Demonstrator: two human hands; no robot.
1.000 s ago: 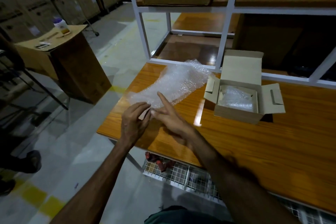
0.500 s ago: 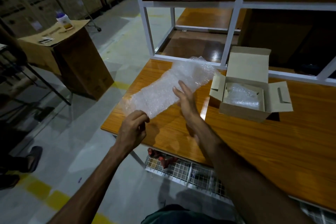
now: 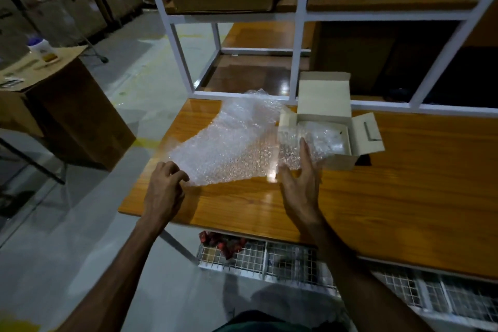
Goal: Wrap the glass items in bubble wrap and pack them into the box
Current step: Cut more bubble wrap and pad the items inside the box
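Note:
A clear bubble wrap sheet (image 3: 229, 148) lies spread across the left part of the wooden table (image 3: 404, 197). My left hand (image 3: 164, 194) pinches its near left corner. My right hand (image 3: 300, 186) holds its right edge with the fingers upright, and the sheet rises in front of the small open cardboard box (image 3: 339, 163). The box's lid (image 3: 323, 94) stands up and its side flaps are folded out. Inside the box sits a bubble-wrapped item (image 3: 330, 140). I see no bare glass.
A white metal shelf frame (image 3: 295, 62) rises along the table's far edge, right behind the box. Wire baskets (image 3: 269, 259) with red things hang under the table's near edge. To the left, across open floor, a large carton (image 3: 67, 116) carries a small bottle (image 3: 40, 48).
My right hand has gone from lying flat on the sheet to holding its right edge up by the box. The sheet is now spread wider. My left hand still holds the left corner.

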